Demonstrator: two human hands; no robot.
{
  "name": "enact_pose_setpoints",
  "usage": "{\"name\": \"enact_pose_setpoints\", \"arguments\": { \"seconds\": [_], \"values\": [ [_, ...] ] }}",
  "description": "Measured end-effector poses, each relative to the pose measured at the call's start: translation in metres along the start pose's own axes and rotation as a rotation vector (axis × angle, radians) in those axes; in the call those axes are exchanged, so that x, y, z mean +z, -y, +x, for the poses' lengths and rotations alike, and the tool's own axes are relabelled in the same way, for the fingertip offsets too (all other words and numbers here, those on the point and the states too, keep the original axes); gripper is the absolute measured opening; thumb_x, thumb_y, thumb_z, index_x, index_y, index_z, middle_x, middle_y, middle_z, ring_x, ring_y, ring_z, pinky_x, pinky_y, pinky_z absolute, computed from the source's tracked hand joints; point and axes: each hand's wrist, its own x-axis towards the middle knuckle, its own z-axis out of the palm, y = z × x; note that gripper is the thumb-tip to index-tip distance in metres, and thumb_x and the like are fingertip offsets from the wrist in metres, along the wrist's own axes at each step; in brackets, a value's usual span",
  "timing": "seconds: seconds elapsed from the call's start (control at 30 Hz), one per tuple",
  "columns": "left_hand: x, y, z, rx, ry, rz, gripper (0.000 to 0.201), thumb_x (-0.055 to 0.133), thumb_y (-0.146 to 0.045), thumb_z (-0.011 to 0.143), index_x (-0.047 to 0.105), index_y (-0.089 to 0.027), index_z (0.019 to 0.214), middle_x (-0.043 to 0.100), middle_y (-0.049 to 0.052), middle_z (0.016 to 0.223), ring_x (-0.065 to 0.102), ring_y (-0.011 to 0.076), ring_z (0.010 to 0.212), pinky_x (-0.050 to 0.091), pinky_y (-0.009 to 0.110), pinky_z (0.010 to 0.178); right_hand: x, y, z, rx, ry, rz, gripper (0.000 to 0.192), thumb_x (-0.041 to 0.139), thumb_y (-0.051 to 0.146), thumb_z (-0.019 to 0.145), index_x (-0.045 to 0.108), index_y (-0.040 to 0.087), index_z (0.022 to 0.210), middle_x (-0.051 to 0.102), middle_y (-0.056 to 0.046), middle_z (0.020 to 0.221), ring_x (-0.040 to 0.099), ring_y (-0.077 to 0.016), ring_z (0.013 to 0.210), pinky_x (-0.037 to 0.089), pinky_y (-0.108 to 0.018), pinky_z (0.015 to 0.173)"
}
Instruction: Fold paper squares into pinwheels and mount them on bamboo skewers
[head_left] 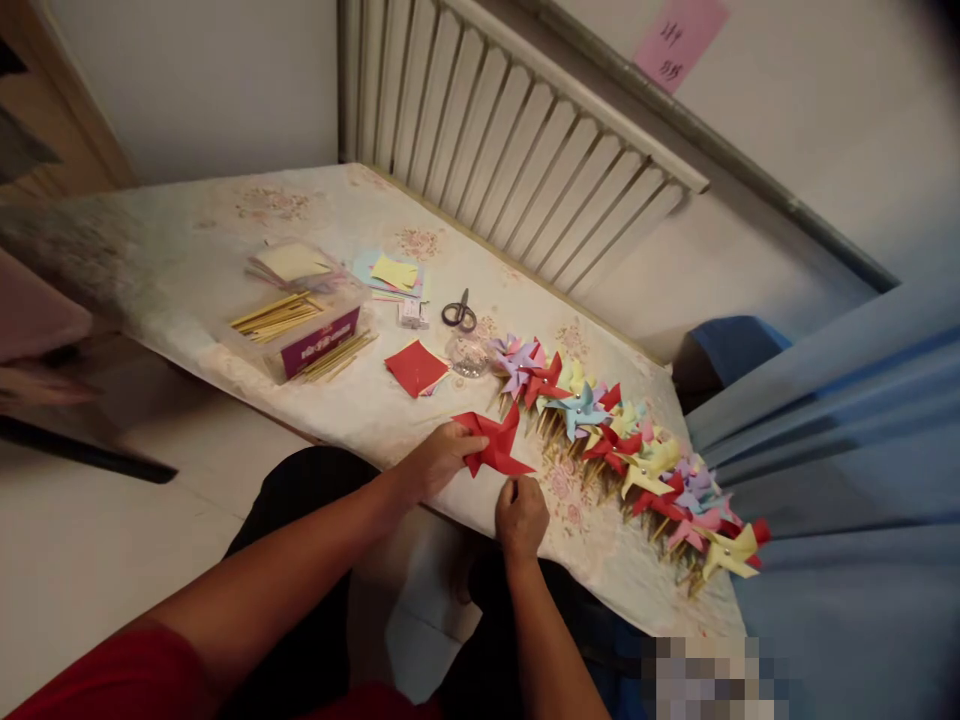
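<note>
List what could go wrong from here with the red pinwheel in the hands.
1. The red pinwheel is pinched by the left hand at one edge, with the right hand just below it; its folded paper blades might spring open or tear.
2. It is held near the table edge, so it could drop to the floor if it slips.
3. The finished pinwheels lie close by; a stray move might knock them.

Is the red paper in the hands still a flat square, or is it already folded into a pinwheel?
Folded. The red paper, held by the left hand, shows pointed pinwheel blades.
</note>
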Motion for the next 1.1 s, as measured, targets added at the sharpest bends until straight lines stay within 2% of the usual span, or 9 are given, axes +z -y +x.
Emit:
{"name": "enact_pose_setpoints", "arguments": {
  "seconds": [0.13, 0.23, 0.37, 0.53, 0.67, 0.73, 0.83, 0.97, 1.1],
  "values": [
    [-0.010, -0.026, 0.033, 0.027, 0.004, -0.092, 0.025, 0.089, -0.028, 0.061, 0.072, -0.013, 0.072, 0.073, 0.005, 0.068, 0.063, 0.0133, 0.061, 0.050, 0.026, 0.067, 0.000, 0.000, 0.000, -0.066, -0.009, -0.047, 0.024, 0.044, 0.021, 0.098, 0.065, 0.017, 0.088, 0.066, -0.006, 0.082, 0.061, -0.0191, 0.079, 0.043, -0.029, 0.075],
    [-0.025, -0.041, 0.053, 0.083, -0.015, -0.133, 0.022, 0.088, -0.026, 0.064, 0.073, -0.011, 0.070, 0.074, 0.007, 0.070, 0.065, 0.0135, 0.063, 0.052, 0.026, 0.068, -0.002, 0.001, 0.001, -0.071, -0.007, -0.052, 0.024, 0.044, 0.020, 0.099, 0.064, 0.018, 0.088, 0.065, -0.006, 0.081, 0.061, -0.0192, 0.079, 0.044, -0.028, 0.075],
    [-0.054, -0.058, 0.070, 0.144, -0.109, -0.185, 0.018, 0.087, -0.020, 0.064, 0.072, -0.010, 0.070, 0.073, 0.007, 0.066, 0.066, 0.0143, 0.063, 0.053, 0.026, 0.068, -0.003, 0.001, -0.001, -0.057, 0.005, -0.043, 0.023, 0.044, 0.020, 0.098, 0.064, 0.018, 0.087, 0.066, -0.006, 0.082, 0.062, -0.0192, 0.079, 0.045, -0.028, 0.075],
    [-0.086, -0.078, 0.076, 0.233, -0.292, -0.281, 0.019, 0.084, -0.015, 0.062, 0.066, -0.012, 0.061, 0.069, 0.005, 0.061, 0.062, 0.0129, 0.054, 0.049, 0.025, 0.056, -0.009, 0.010, 0.012, -0.007, 0.004, 0.035, 0.025, 0.044, 0.020, 0.096, 0.063, 0.019, 0.079, 0.063, -0.004, 0.075, 0.059, -0.0179, 0.071, 0.043, -0.027, 0.070],
    [-0.100, -0.089, 0.075, 0.314, -0.370, -0.358, 0.016, 0.082, -0.011, 0.062, 0.066, -0.012, 0.065, 0.071, 0.003, 0.067, 0.064, 0.0123, 0.060, 0.052, 0.025, 0.064, -0.018, 0.041, 0.062, -0.018, -0.015, 0.176, 0.023, 0.047, 0.022, 0.092, 0.061, 0.019, 0.074, 0.060, -0.002, 0.070, 0.055, -0.0163, 0.066, 0.041, -0.026, 0.066],
    [-0.103, -0.091, 0.075, 0.327, -0.395, -0.376, 0.019, 0.082, -0.010, 0.060, 0.063, -0.013, 0.062, 0.068, 0.001, 0.063, 0.062, 0.0108, 0.059, 0.052, 0.024, 0.064, -0.021, 0.065, 0.102, -0.059, -0.015, 0.227, 0.022, 0.048, 0.023, 0.091, 0.062, 0.019, 0.074, 0.061, -0.002, 0.072, 0.055, -0.0162, 0.067, 0.041, -0.027, 0.067],
    [-0.105, -0.092, 0.077, 0.334, -0.414, -0.397, 0.021, 0.082, -0.010, 0.058, 0.062, -0.013, 0.061, 0.067, 0.000, 0.061, 0.060, 0.0096, 0.057, 0.052, 0.023, 0.064, -0.017, 0.103, 0.167, -0.118, 0.067, 0.234, 0.020, 0.050, 0.023, 0.090, 0.066, 0.018, 0.079, 0.067, -0.003, 0.077, 0.058, -0.0164, 0.071, 0.041, -0.027, 0.070],
    [-0.103, -0.091, 0.080, 0.343, -0.415, -0.425, 0.019, 0.081, -0.012, 0.059, 0.066, -0.013, 0.069, 0.070, 0.001, 0.069, 0.064, 0.0120, 0.065, 0.053, 0.024, 0.066, 0.006, 0.144, 0.242, -0.139, 0.372, 0.010, 0.023, 0.050, 0.017, 0.089, 0.073, 0.016, 0.084, 0.074, -0.004, 0.082, 0.064, -0.0155, 0.076, 0.042, -0.024, 0.071],
    [-0.100, -0.093, 0.080, 0.348, -0.429, -0.454, 0.018, 0.080, -0.010, 0.060, 0.065, -0.014, 0.069, 0.070, 0.001, 0.071, 0.064, 0.0121, 0.065, 0.053, 0.024, 0.068, 0.037, 0.164, 0.283, -0.201, 0.655, -0.349, 0.031, 0.049, 0.015, 0.091, 0.076, 0.015, 0.107, 0.078, -0.008, 0.101, 0.069, -0.0153, 0.090, 0.044, -0.021, 0.074]
  ]
}}
